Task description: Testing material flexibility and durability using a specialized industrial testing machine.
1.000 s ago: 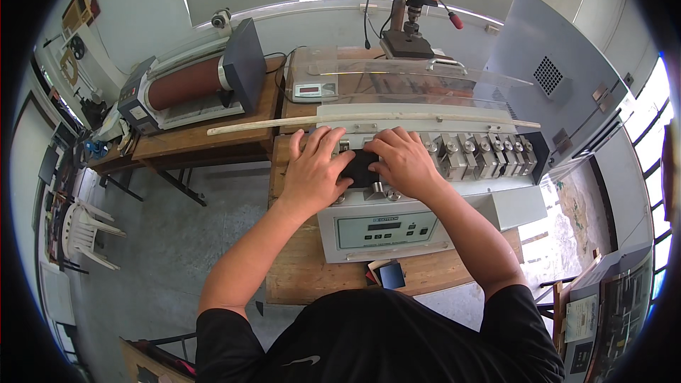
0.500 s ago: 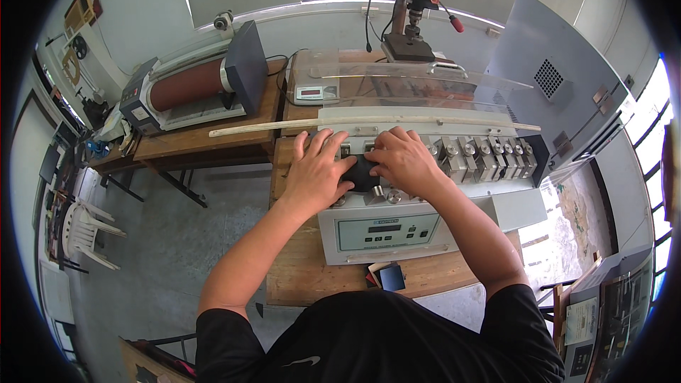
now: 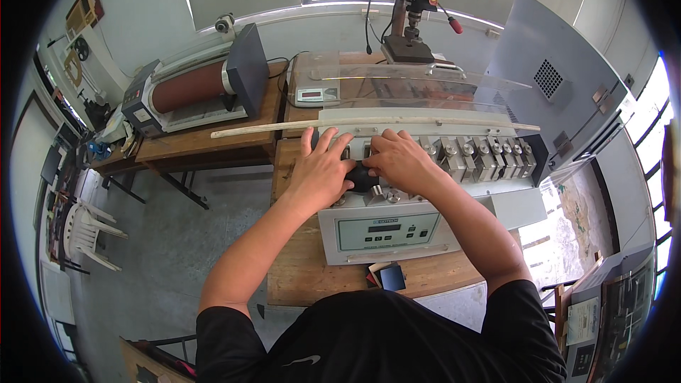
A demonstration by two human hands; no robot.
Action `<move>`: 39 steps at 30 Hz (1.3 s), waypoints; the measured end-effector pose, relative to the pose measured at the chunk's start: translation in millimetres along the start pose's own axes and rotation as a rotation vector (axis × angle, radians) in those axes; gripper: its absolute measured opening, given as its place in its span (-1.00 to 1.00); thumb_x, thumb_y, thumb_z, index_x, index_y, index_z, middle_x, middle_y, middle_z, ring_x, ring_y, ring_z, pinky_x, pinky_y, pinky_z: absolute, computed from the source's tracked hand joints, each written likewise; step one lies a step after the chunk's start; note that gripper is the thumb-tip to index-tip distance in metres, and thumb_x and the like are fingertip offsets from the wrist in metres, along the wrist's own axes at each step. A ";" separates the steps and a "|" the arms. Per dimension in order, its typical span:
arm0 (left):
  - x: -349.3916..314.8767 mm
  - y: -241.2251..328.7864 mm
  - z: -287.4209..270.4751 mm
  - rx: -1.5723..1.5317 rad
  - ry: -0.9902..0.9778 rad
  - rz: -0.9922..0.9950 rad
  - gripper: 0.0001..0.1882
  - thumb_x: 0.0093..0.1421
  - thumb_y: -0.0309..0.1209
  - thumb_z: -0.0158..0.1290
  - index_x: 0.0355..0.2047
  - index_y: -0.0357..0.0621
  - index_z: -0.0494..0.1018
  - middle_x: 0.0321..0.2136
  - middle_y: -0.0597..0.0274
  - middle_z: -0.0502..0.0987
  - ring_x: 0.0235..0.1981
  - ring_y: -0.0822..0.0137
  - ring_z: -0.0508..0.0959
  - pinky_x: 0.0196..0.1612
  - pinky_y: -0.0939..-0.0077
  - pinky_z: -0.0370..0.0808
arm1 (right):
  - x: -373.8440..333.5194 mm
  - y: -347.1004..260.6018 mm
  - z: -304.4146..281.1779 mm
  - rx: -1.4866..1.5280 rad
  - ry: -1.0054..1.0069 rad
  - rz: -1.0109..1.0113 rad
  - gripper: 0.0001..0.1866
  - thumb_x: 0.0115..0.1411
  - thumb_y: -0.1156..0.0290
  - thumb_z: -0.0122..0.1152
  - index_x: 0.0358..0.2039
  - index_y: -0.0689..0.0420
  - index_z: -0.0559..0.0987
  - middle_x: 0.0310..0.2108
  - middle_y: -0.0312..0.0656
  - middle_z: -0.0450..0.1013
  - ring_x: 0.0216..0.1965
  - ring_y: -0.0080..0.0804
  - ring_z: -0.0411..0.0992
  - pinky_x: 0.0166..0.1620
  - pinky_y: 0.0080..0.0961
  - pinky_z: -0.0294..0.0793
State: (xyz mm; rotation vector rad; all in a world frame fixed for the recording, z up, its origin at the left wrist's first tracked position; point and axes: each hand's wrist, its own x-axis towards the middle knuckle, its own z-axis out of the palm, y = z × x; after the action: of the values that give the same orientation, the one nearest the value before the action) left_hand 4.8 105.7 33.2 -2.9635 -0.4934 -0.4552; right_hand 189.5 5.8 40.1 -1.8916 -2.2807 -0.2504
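Observation:
My left hand (image 3: 323, 169) and my right hand (image 3: 399, 159) meet over the left end of a bench testing machine (image 3: 328, 235). Between them is a dark, flexible-looking piece (image 3: 362, 179), bent among the metal clamps. The left thumb and forefinger grip its left side, while the other left fingers stay spread above the clamps. On its upper right side, the right fingers are curled and pinch it. My hands hide parts of the piece and the clamps under them. A row of metal clamps (image 3: 484, 150) continues to the right.
A clear hinged cover (image 3: 418, 84) stands raised behind the clamps, with a long pale strip (image 3: 277, 127) before it. Small coloured swatches (image 3: 391, 276) lie at the wooden table's (image 3: 301, 269) front. A drum machine (image 3: 188, 89) stands left, a drill press (image 3: 410, 25) behind.
My right fingers have shifted slightly left and closer to the left thumb. The dark piece looks more bunched between the hands.

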 end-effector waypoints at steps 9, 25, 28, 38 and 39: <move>9.1 -2.0 -0.1 0.045 -0.110 0.024 -0.70 0.00 -0.16 0.30 -0.23 0.11 0.66 0.06 0.31 0.39 0.22 0.20 0.24 0.33 -0.16 -0.08 | 5.1 -3.1 2.9 -0.080 -0.014 -0.069 -0.89 0.05 0.24 0.30 -0.45 -0.05 0.69 -0.38 -0.37 0.52 -0.16 -0.39 0.44 -0.11 -0.39 0.42; 5.2 -10.6 -5.2 -0.139 -0.018 0.048 -0.61 -0.17 -0.24 0.39 -0.27 0.02 0.64 -0.24 0.37 0.53 -0.10 0.32 0.44 -0.01 0.26 0.24 | 18.5 -11.3 -8.3 0.125 -0.217 0.113 -0.71 -0.02 0.32 0.36 -0.25 0.05 0.59 -0.34 -0.14 0.57 -0.20 -0.14 0.55 -0.16 -0.21 0.54; 4.0 -7.1 -5.0 -0.108 -0.023 0.047 -0.60 -0.17 -0.21 0.39 -0.27 0.04 0.64 -0.35 0.39 0.59 -0.17 0.33 0.47 -0.03 0.30 0.24 | 20.0 -14.7 -16.5 0.115 -0.242 0.135 -0.64 -0.02 0.31 0.37 -0.18 0.04 0.54 -0.36 -0.14 0.58 -0.22 -0.13 0.56 -0.18 -0.19 0.54; 17.6 -4.2 -8.3 -0.021 -0.155 0.044 -0.67 -0.11 -0.19 0.37 -0.31 0.02 0.65 -0.44 0.32 0.64 -0.15 0.34 0.49 0.04 0.33 0.21 | 22.6 -11.2 -19.8 0.062 -0.273 0.088 -0.58 -0.02 0.25 0.42 -0.15 0.01 0.49 -0.37 -0.18 0.59 -0.24 -0.13 0.57 -0.20 -0.20 0.54; 19.0 -3.4 -10.8 -0.018 -0.185 0.038 -0.69 -0.11 -0.21 0.37 -0.32 0.03 0.65 -0.46 0.32 0.63 -0.16 0.34 0.50 0.05 0.33 0.21 | 23.2 -12.5 -20.8 0.048 -0.270 0.104 -0.56 -0.02 0.25 0.43 -0.14 0.01 0.48 -0.38 -0.18 0.59 -0.24 -0.13 0.57 -0.20 -0.21 0.54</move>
State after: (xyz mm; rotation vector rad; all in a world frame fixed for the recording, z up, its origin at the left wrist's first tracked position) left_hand 17.8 113.0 49.5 -3.0420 -0.4510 -0.1839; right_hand 173.4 20.7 65.5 -2.1243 -2.3149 0.0780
